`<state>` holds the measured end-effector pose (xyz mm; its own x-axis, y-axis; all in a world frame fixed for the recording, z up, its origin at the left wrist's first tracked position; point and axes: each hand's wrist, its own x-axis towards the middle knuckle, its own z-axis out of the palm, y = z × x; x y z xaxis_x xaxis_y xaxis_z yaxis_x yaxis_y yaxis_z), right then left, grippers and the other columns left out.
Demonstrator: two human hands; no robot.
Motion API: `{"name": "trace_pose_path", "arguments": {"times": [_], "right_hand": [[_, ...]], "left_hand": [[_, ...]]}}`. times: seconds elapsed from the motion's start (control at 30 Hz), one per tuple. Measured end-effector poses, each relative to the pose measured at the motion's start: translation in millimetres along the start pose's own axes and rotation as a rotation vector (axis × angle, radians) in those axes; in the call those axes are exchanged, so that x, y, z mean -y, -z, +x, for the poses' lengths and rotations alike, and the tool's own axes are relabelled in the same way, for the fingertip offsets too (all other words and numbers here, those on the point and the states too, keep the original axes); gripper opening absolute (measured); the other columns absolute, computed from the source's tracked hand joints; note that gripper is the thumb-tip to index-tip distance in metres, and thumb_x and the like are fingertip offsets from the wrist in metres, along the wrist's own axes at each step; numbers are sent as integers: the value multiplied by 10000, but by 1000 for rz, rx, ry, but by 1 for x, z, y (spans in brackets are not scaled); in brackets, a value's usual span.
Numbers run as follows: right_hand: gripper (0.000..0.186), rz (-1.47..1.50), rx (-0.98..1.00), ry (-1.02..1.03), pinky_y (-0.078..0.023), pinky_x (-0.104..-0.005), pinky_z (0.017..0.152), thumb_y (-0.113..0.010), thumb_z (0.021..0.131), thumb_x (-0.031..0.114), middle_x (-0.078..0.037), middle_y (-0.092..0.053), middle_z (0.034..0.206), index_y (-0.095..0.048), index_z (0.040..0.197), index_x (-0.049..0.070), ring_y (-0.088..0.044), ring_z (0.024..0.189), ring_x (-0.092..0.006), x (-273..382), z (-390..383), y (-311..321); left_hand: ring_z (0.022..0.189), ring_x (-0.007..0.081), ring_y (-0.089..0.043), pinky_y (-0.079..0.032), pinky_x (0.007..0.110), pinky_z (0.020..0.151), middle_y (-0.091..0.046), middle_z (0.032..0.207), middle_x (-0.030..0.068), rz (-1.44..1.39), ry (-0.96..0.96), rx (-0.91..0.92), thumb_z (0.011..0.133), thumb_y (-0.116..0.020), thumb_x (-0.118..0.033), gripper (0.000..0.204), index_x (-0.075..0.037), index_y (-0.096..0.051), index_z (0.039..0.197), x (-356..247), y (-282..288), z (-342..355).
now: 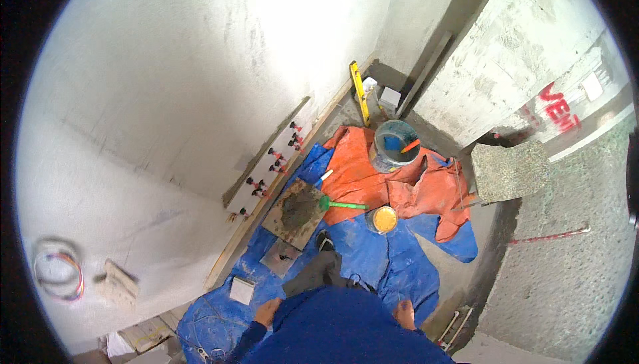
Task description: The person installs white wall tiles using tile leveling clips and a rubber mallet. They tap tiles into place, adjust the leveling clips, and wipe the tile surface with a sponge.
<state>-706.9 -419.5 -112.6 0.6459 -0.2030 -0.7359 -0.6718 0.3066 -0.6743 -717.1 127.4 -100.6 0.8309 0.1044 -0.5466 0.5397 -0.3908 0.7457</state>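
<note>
Hands low over a blue tarp [409, 271]
Left hand [268, 312] and right hand [404, 313] hang beside the body, their openness and any grip impossible to tell; a white square tile [242, 291] lies near the left.

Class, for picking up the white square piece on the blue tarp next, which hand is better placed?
Probably the left hand: it appears close to the white square piece, while the right hand is farther off to the right.

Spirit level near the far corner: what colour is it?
The spirit level is yellow; the head view shows it best.
</note>
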Motion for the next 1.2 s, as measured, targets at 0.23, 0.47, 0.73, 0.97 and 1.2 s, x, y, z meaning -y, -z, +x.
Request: {"name": "trace_pose_path", "arguments": {"times": [0.23,0.47,0.73,0.97,1.2], "right_hand": [[205,-350,-138,19,-510,-371,584,-609,1028,229,-117,-674,860,-608,1121,46,-640,651,-244,93,23,-40],[246,-524,-139,12,-504,-391,647,-578,1047,262,-125,-665,895,-607,1139,35,-634,721,-273,192,83,-45],[299,-784,-36,-40,-497,-414,718,-542,1068,300,-135,-654,934,-606,1159,23,-628,801,-307,324,206,-38],[347,-1123,126,122,-492,-434,780,-511,1086,333,-144,-645,969,-605,1177,12,-622,871,-336,510,332,-70],[338,-1364,572,585,-486,-453,850,-469,1097,290,-202,-641,1035,-598,1164,-15,-618,956,-402,592,402,-238]], "left_hand": [[950,477,-649,-497,528,769,-701,954,224,227,-65,36,1059,-480,-343,345,-77,-690,1125,-28,-21,75],[876,498,-648,-504,530,766,-696,915,261,81,66,-44,1073,-453,-417,445,-51,-705,1054,-32,-73,72],[916,443,-657,-503,503,808,-701,964,229,-147,539,-168,1065,-459,-441,466,-48,-709,1059,-123,-187,49],[951,395,-666,-503,480,844,-705,1006,201,-331,834,-190,1058,-465,-461,486,-44,-713,1063,-319,-262,51],[984,341,-659,-498,451,863,-689,1029,166,-162,702,-223,1039,-508,-488,487,-48,-717,1022,-374,-199,175]]}}
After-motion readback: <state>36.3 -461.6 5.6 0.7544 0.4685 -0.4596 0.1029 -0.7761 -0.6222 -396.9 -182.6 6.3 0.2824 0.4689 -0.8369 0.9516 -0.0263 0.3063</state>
